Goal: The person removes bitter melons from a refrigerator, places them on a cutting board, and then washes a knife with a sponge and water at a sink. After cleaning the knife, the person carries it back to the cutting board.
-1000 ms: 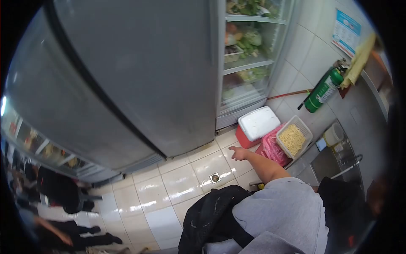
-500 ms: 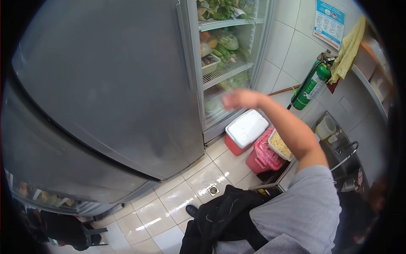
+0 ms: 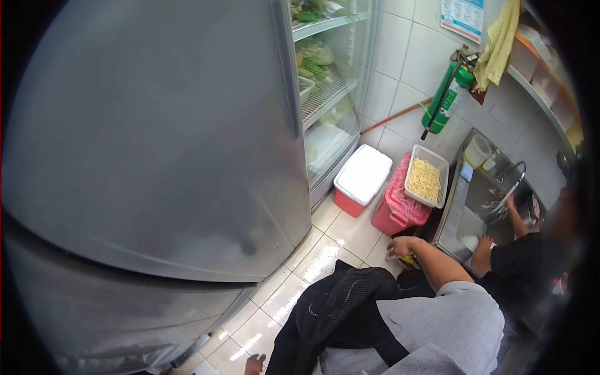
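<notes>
My right hand [image 3: 402, 246] hangs low beside the sink counter, below the pink lidded bin [image 3: 390, 220]. Its fingers are loosely bent and apart, and I see nothing in them. At the bottom edge my left hand [image 3: 255, 364] shows in part over the floor tiles, fingers apart, holding nothing visible. A white plastic basket [image 3: 443, 164] of pale yellow short pieces rests on the bin, over pink plastic film. Left of the bin stands a red cooler box [image 3: 350, 204] with a white lid. Black cloth or webbing covers part of my grey shirt.
A large steel fridge door [image 3: 156, 137] fills the left. Behind it, a glass-door fridge [image 3: 337, 164] holds vegetables. Another person's hands [image 3: 482, 251] work at the steel sink [image 3: 451, 232] under running water. A green fire extinguisher [image 3: 445, 103] and yellow cloth [image 3: 498, 50] hang on the wall.
My right arm has swung down from in front of the glass-door fridge to beside the counter. My left hand and the other person's hands at the sink have come into view. The view has shifted.
</notes>
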### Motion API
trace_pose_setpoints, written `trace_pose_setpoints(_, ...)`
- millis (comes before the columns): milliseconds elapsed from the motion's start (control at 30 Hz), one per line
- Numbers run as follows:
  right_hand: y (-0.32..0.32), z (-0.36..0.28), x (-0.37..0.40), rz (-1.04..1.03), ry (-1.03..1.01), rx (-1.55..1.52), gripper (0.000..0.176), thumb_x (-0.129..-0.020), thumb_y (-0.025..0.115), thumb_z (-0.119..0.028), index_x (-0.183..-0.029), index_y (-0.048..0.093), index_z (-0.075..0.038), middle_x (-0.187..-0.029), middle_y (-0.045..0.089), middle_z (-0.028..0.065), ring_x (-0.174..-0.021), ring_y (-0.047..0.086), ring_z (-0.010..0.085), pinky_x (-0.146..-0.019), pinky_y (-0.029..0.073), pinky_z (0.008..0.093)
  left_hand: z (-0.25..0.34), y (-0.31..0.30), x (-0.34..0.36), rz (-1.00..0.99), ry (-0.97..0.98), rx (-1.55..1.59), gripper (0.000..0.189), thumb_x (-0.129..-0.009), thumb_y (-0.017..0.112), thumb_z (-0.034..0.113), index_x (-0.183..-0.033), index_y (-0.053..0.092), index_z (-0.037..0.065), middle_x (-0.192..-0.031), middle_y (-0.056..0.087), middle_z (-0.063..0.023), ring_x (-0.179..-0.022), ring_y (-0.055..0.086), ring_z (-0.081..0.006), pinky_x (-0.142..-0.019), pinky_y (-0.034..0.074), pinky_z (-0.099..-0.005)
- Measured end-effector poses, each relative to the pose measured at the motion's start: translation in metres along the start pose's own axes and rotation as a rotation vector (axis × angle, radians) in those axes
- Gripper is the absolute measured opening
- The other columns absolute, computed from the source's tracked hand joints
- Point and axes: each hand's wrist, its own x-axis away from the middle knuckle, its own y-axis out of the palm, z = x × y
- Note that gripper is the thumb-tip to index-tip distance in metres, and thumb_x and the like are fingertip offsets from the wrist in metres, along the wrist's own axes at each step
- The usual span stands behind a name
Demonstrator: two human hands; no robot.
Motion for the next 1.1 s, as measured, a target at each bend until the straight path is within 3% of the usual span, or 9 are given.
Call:
trace_pose_setpoints(33, -0.003, -0.007, 0.001, 0.005, 0.012, -0.019, 0.055, -0.093, 0.063, -0.037, -0.131, 0.060, 0.004, -0.106, 0.072, 0.0224, -0.092, 0.072, 0.0320, -0.085, 0.055, 0.0393, 0.002, -0.016, -0.013, 0.070, -0.085, -0.035, 0.074, -0.083, 0.072, 0.053, -0.129, 0.062, -0.004, -0.136, 0.058, -0.0262, -0.133, 0.052, -0.0375, -0.114, 0.038, -0.0409)
trace_pose_setpoints(67, -0.010, -0.013, 0.002, 0.138, 0.223, -0.283, 0.054, -0.092, 0.063, -0.035, -0.131, 0.061, 0.003, -0.118, 0.068, 0.0232, -0.106, 0.066, 0.0353, -0.095, 0.051, 0.0416, -0.002, -0.037, -0.049, 0.038, 0.199, -0.249, 0.075, -0.084, 0.072, 0.052, -0.132, 0.060, -0.004, -0.138, 0.057, -0.0259, -0.134, 0.051, -0.0367, -0.113, 0.039, -0.0417)
trace_pose_setpoints(100, -0.016, -0.018, 0.004, 0.266, 0.437, -0.543, 0.054, -0.091, 0.063, -0.034, -0.131, 0.061, 0.003, -0.129, 0.063, 0.0240, -0.121, 0.060, 0.0387, -0.104, 0.046, 0.0439, 0.080, -0.068, -0.025, 0.086, 0.042, -0.044, 0.073, -0.086, 0.071, 0.051, -0.132, 0.060, -0.004, -0.138, 0.058, -0.0252, -0.134, 0.051, -0.0365, -0.113, 0.039, -0.0418)
trace_pose_setpoints(300, -0.020, -0.036, 0.005, 0.235, 0.416, -0.539, 0.055, -0.092, 0.061, -0.036, -0.132, 0.060, 0.002, -0.129, 0.064, 0.0237, -0.121, 0.060, 0.0383, -0.105, 0.045, 0.0428, 0.346, -0.126, -0.079, -0.151, 0.507, -0.046, 0.067, -0.091, 0.070, 0.040, -0.144, 0.050, 0.006, -0.137, 0.059, -0.0214, -0.129, 0.056, -0.0312, -0.104, 0.047, -0.0412)
trace_pose_setpoints(467, 0.027, -0.001, -0.001, 0.195, 0.430, -0.543, 0.055, -0.093, 0.060, -0.039, -0.134, 0.061, -0.003, -0.133, 0.062, 0.0215, -0.125, 0.057, 0.0379, -0.108, 0.043, 0.0418, 0.554, -0.123, -0.072, -0.206, 0.818, 0.126, 0.081, -0.092, 0.071, 0.023, -0.156, 0.025, 0.006, -0.157, 0.036, -0.0212, -0.143, 0.041, -0.0328, -0.110, 0.043, -0.0440)
trace_pose_setpoints(633, 0.034, 0.053, 0.004, 0.112, 0.406, -0.541, 0.056, -0.093, 0.060, -0.039, -0.134, 0.060, -0.001, -0.133, 0.061, 0.0222, -0.126, 0.056, 0.0384, -0.108, 0.043, 0.0423, 0.730, -0.104, -0.116, 0.076, 0.943, 0.455, 0.091, -0.091, 0.070, 0.020, -0.158, 0.011, 0.000, -0.161, 0.023, -0.0263, -0.148, 0.030, -0.0368, -0.117, 0.033, -0.0433)
trace_pose_setpoints(700, 0.019, 0.077, 0.001, 0.121, 0.391, -0.530, 0.056, -0.093, 0.060, -0.038, -0.134, 0.060, 0.000, -0.133, 0.061, 0.0230, -0.126, 0.056, 0.0385, -0.108, 0.043, 0.0426, 0.802, -0.099, -0.121, 0.368, 0.678, 0.336, 0.096, -0.090, 0.070, 0.022, -0.157, 0.006, -0.003, -0.162, 0.016, -0.0305, -0.150, 0.024, -0.0395, -0.121, 0.026, -0.0423)
trace_pose_setpoints(800, -0.012, 0.114, 0.006, 0.214, 0.350, -0.523, 0.055, -0.092, 0.061, -0.035, -0.134, 0.059, 0.001, -0.128, 0.064, 0.0238, -0.120, 0.061, 0.0378, -0.105, 0.046, 0.0426, 0.853, -0.101, -0.170, 0.667, 0.518, 0.682, 0.094, -0.088, 0.072, 0.020, -0.155, 0.012, -0.005, -0.156, 0.025, -0.0329, -0.146, 0.029, -0.0416, -0.119, 0.028, -0.0440)
trace_pose_setpoints(1100, -0.071, 0.142, 0.013, 0.257, 0.416, -0.748, 0.053, -0.094, 0.059, -0.030, -0.138, 0.054, -0.001, -0.119, 0.069, 0.0228, -0.109, 0.067, 0.0361, -0.097, 0.050, 0.0421, 0.856, -0.115, -0.227, 0.983, 0.552, 0.464, 0.069, -0.079, 0.067, 0.007, -0.138, 0.034, -0.006, -0.134, 0.043, -0.0282, -0.128, 0.042, -0.0432, -0.109, 0.036, -0.0493)
